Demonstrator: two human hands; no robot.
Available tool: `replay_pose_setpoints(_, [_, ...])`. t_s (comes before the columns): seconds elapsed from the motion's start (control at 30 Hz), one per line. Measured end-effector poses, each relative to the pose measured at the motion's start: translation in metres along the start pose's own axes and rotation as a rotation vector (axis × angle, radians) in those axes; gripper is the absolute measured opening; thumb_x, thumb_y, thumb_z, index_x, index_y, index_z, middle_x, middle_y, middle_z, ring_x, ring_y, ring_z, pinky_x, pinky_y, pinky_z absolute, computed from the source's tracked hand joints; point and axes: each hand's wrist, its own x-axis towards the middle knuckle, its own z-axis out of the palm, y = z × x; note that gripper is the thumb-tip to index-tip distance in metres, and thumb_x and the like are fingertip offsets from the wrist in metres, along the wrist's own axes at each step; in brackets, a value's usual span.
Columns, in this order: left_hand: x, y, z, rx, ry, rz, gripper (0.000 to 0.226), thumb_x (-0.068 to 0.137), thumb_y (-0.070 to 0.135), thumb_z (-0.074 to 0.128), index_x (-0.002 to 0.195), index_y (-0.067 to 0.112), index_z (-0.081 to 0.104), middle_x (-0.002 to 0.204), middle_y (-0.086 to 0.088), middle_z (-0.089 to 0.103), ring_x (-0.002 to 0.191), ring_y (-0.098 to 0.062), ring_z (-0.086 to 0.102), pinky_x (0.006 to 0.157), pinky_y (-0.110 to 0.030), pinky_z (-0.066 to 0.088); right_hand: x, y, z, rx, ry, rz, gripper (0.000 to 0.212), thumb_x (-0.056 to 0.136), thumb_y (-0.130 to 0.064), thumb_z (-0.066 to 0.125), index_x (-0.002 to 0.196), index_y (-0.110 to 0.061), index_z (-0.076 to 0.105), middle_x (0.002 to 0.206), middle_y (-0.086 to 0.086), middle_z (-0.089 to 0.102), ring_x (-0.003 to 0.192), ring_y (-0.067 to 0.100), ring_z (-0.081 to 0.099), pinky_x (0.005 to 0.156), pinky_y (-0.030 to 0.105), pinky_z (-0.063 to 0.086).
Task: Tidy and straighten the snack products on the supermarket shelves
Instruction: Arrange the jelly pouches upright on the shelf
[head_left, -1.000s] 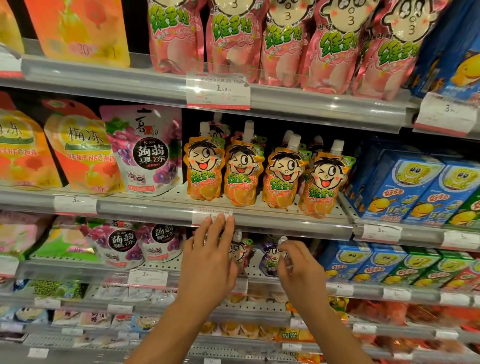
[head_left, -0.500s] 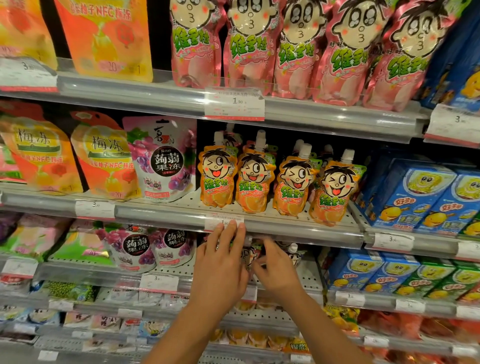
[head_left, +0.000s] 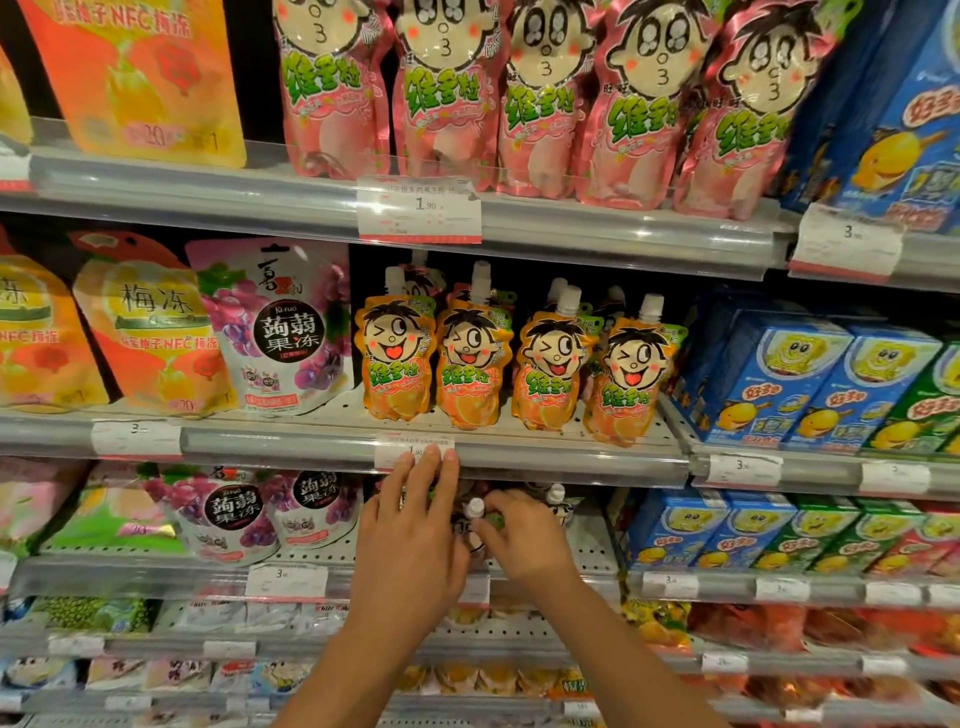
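Right hand (head_left: 524, 540) has shifted left, now pinching a pouch (head_left: 470, 525) by its cap on the third shelf (head_left: 291, 569); left hand (head_left: 410, 540), fingers straight, steadies it, so straightening is underway
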Motion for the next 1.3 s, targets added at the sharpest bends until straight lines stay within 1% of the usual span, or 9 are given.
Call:
replay_pose_setpoints(0.17, [0.000,0.002,0.000,0.017,0.030,0.005,0.085,0.081,0.037,0.065,0.157,0.014,0.034,0.156,-0.011,0.040,0.141,-0.037,0.039,0.096,-0.053,0.051,-0.012,0.001,0.001,0.036,-0.045,0.045,0.025,0.103,-0.035,0.052,0.123,-0.020,0.055,0.090,0.008,0.069,0.074,0.027,0.061,0.065,0.036,0.046])
replay_pose_setpoints(0.3, [0.000,0.003,-0.002,0.021,0.023,-0.006,0.081,0.083,0.040,0.057,0.157,0.014,0.035,0.156,-0.010,0.041,0.141,-0.037,0.040,0.095,-0.052,0.052,-0.025,0.001,0.001,0.148,-0.012,0.039,0.021,0.101,-0.032,0.057,0.116,-0.018,0.060,0.081,-0.003,0.061,0.067,0.016,0.055,0.062,0.031,0.041])
replay_pose_setpoints(0.47, [0.002,0.006,-0.006,0.010,0.016,-0.014,0.080,0.081,0.038,0.063,0.154,0.013,0.039,0.151,-0.011,0.045,0.138,-0.037,0.042,0.093,-0.052,0.054,-0.044,0.015,-0.001,0.214,0.063,0.057,0.022,0.101,-0.042,0.055,0.085,-0.028,0.053,0.062,-0.009,0.054,0.054,0.005,0.049,0.051,0.020,0.032])
replay_pose_setpoints(0.7, [0.004,0.012,-0.012,-0.011,0.011,-0.026,0.076,0.080,0.039,0.070,0.148,0.012,0.047,0.146,-0.011,0.049,0.133,-0.036,0.046,0.093,-0.052,0.055,-0.070,0.020,-0.034,0.346,0.176,-0.010,0.029,0.101,-0.045,0.054,0.076,-0.032,0.047,0.051,-0.003,0.051,0.045,0.012,0.045,0.047,0.026,0.025])
replay_pose_setpoints(0.83, [0.012,0.015,-0.028,-0.066,0.069,-0.046,0.059,0.086,0.048,0.048,0.131,0.013,0.064,0.131,-0.008,0.061,0.120,-0.032,0.056,0.089,-0.049,0.055,-0.077,0.023,-0.062,0.386,0.299,-0.054,0.030,0.099,-0.062,0.046,0.078,-0.040,0.049,0.059,0.004,0.062,0.048,0.015,0.055,0.047,0.036,0.038])
replay_pose_setpoints(0.93, [0.023,0.026,-0.051,-0.160,0.155,-0.003,0.054,0.087,0.044,0.044,0.122,0.012,0.070,0.123,-0.006,0.067,0.112,-0.030,0.061,0.089,-0.047,0.055,-0.079,0.025,-0.088,0.415,0.357,-0.036,0.032,0.097,-0.067,0.045,0.084,-0.038,0.054,0.063,0.002,0.064,0.059,0.018,0.064,0.055,0.048,0.053])
replay_pose_setpoints(1.03, [0.038,0.041,-0.082,-0.239,0.255,0.074,0.047,0.091,0.041,0.047,0.125,0.016,0.068,0.126,-0.001,0.064,0.116,-0.024,0.056,0.093,-0.044,0.052,-0.081,0.023,-0.117,0.425,0.413,-0.053,0.037,0.097,-0.064,0.048,0.089,-0.030,0.059,0.067,0.003,0.065,0.063,0.022,0.065,0.058,0.054,0.054])
replay_pose_setpoints(1.13, [0.054,0.054,-0.112,-0.274,0.401,0.174,0.039,0.089,0.028,0.058,0.124,0.012,0.068,0.125,-0.002,0.063,0.118,-0.021,0.054,0.100,-0.037,0.044,-0.083,0.016,-0.150,0.410,0.496,-0.095,0.027,0.101,-0.051,0.054,0.083,-0.031,0.056,0.064,0.007,0.062,0.057,0.023,0.059,0.054,0.049,0.049])
replay_pose_setpoints(1.3, [0.076,0.060,-0.141,-0.242,0.509,0.204,0.042,0.089,0.025,0.059,0.127,0.009,0.066,0.132,-0.008,0.061,0.124,-0.029,0.053,0.105,-0.044,0.043,-0.083,0.010,-0.194,0.449,0.596,-0.114,0.026,0.101,-0.048,0.054,0.080,-0.032,0.057,0.064,0.005,0.061,0.058,0.027,0.060,0.054,0.054,0.051])
